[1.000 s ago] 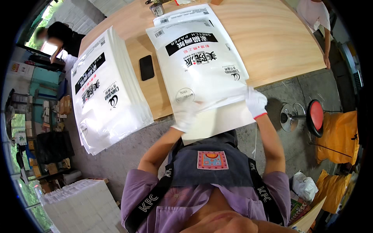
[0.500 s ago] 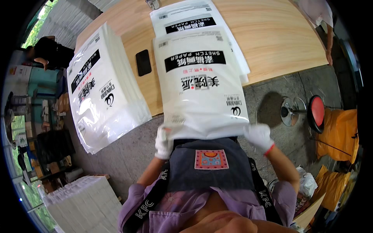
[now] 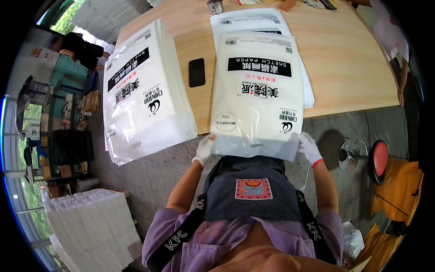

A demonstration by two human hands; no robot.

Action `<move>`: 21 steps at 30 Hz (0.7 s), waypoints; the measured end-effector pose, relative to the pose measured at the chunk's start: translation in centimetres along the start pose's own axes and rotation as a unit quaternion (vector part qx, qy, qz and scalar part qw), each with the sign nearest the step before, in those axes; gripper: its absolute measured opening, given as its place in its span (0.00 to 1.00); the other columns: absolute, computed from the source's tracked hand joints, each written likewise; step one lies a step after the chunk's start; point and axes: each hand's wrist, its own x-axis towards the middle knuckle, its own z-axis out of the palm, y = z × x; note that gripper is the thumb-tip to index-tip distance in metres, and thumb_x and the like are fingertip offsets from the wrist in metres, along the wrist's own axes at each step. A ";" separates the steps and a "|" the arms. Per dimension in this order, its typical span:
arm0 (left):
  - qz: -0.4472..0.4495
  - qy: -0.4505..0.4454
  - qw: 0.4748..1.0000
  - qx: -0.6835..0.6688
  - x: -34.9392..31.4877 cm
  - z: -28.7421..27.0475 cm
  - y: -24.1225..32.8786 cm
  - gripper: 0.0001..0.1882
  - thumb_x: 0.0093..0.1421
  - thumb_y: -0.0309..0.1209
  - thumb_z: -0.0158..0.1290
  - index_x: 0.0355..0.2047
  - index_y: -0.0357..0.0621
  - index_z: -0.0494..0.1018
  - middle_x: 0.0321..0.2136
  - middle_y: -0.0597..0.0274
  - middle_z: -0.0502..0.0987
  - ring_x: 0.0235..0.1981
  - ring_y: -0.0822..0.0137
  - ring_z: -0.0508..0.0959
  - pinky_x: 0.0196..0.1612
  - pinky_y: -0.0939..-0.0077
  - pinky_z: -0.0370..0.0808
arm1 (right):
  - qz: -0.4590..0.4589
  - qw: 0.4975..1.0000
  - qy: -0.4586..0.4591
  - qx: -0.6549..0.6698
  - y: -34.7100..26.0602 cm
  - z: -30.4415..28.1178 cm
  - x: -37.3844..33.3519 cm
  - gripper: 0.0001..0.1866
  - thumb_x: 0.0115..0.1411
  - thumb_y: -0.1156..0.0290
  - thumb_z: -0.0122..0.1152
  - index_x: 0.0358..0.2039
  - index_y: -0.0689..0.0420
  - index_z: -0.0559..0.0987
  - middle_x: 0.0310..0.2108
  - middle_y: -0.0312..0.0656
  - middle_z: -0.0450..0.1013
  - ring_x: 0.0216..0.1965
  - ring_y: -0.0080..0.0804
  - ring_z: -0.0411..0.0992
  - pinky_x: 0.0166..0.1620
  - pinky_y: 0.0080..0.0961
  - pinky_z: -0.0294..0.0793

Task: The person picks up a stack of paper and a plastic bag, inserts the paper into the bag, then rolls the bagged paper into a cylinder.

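A large pack of white paper (image 3: 256, 102) in a clear printed plastic bag lies in front of me. Its near end juts past the table edge towards my apron. At the near left corner, my left hand (image 3: 205, 150), in a white knit glove, is closed on the bag's edge. My right hand (image 3: 310, 148), gloved too with a red cuff, pinches the near right corner. Beneath and beyond this pack lie more paper packs (image 3: 247, 19). A tall stack of similar packs (image 3: 140, 97) stands to the left, its near end also overhanging the table.
Between the stacks, a black phone (image 3: 196, 72) rests on the wooden table (image 3: 337, 68). A metal cup (image 3: 215, 7) is at the far side. A red-topped stool (image 3: 379, 162) stands right; piled white sheets (image 3: 93, 226) sit lower left. Two other people (image 3: 81, 51) are near the table.
The view has shifted, so the table and packs appear farther right. The pack's near end now looks flatter and straighter, with both hands at its corners. My right hand was blurred before.
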 end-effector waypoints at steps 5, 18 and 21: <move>0.333 0.015 0.938 0.093 -6.2 1.7 20.1 0.14 0.63 0.36 0.50 0.33 0.34 0.71 0.22 0.55 0.70 0.23 0.61 0.70 0.30 0.70 0.68 | -0.015 0.979 -0.196 0.060 4.2 2.3 3.5 0.23 0.64 0.68 0.55 0.58 0.62 0.67 0.52 0.39 0.71 0.48 0.27 0.71 0.53 0.26 0.69; 0.443 0.346 0.745 -0.359 -11.4 -23.9 24.8 0.15 0.68 0.40 0.44 0.45 0.42 0.69 0.45 0.59 0.73 0.46 0.63 0.74 0.49 0.70 0.73 | -0.102 0.879 -0.464 -0.034 -10.3 36.9 1.2 0.27 0.60 0.52 0.61 0.44 0.66 0.77 0.32 0.37 0.76 0.29 0.21 0.74 0.30 0.18 0.73; 0.280 0.494 0.787 -0.239 -6.5 -31.5 15.6 0.19 0.67 0.38 0.44 0.52 0.37 0.67 0.49 0.57 0.71 0.50 0.63 0.71 0.52 0.69 0.71 | -0.115 0.878 -0.421 -0.197 -11.0 40.2 1.3 0.26 0.57 0.48 0.63 0.32 0.63 0.77 0.20 0.36 0.71 0.17 0.22 0.68 0.18 0.20 0.65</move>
